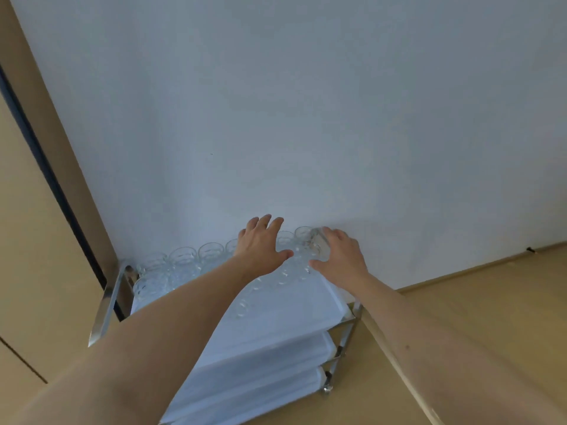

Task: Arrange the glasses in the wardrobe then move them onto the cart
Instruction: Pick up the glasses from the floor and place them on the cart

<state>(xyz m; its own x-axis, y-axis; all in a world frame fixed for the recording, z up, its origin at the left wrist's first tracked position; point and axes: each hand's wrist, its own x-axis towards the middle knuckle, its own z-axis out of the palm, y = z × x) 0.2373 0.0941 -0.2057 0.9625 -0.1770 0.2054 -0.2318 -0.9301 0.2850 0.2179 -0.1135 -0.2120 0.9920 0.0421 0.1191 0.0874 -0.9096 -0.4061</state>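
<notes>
At cart top, far edge: glasses [184, 256] in rows on cart [343, 342], upright, rims up.
L hand [260, 250]: fingers spread, holds nothing, hovers over rows.
R hand [340, 256]: grips one glass [317, 240], tilted, blurred.
Row axis: runs L-R along wall; R hand nearer its end.

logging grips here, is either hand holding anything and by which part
The right hand grips a clear tumbler glass round its side. The left hand holds nothing, fingers spread.
</notes>
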